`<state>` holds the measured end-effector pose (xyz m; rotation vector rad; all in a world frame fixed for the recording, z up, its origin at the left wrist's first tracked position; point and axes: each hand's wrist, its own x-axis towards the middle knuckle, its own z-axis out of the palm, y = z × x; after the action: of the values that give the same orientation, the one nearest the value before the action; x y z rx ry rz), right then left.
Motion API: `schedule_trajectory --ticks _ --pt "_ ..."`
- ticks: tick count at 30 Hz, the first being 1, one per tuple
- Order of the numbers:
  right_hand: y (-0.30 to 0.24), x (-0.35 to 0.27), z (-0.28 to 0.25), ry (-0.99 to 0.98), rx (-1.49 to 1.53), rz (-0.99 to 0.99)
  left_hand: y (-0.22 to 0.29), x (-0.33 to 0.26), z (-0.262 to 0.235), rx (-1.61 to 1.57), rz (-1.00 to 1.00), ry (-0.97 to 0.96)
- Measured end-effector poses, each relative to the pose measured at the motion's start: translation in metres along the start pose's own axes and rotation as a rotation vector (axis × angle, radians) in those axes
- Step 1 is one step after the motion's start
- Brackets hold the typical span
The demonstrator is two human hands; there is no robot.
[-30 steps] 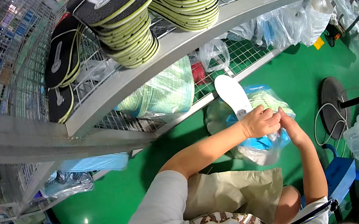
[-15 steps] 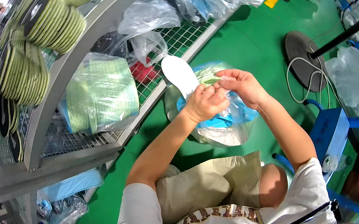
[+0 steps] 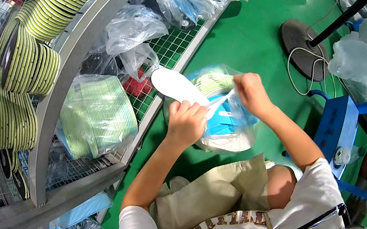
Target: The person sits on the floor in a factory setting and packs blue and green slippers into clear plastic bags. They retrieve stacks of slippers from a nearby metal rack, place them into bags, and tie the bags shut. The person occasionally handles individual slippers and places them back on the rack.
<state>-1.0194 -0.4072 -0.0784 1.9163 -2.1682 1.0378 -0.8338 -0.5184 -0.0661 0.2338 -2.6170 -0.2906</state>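
A clear plastic bag (image 3: 239, 122) stands on the green floor before my knees. Inside it are a stack of green-edged insoles (image 3: 212, 83), a bright blue piece (image 3: 219, 117) and something white low down. My left hand (image 3: 187, 122) is closed on the bag's edge at its left side. A white insole (image 3: 175, 84) slants up and left from behind those fingers; whether they grip it too is hidden. On the bag's right side my right hand (image 3: 253, 93) pinches the plastic. A pulled strip of the plastic runs between both hands.
To the left, a grey metal shelf (image 3: 49, 110) with wire mesh carries a bagged insole stack (image 3: 96, 114), stacked green-edged insoles (image 3: 34, 62) and clear bags (image 3: 135, 28). On the right stand a round black base (image 3: 302, 48) with a pole and cable, and a blue stool (image 3: 337, 130).
My hands have moved apart, the left toward me and leftward, the right outward. The bag's plastic is drawn out between them, and more of the green-edged stack shows. The view has shifted slightly.
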Motion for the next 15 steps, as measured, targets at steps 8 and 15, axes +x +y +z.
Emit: schedule_trajectory --ticks 8,15 --pt "0.002 -0.032 0.011 0.0 0.294 0.789 -0.02 -0.044 0.008 -0.242 -0.137 -0.147" --pt "-0.013 -0.027 -0.013 -0.247 1.084 0.97 0.002 -0.002 0.015 -1.364 -0.675 -0.202"
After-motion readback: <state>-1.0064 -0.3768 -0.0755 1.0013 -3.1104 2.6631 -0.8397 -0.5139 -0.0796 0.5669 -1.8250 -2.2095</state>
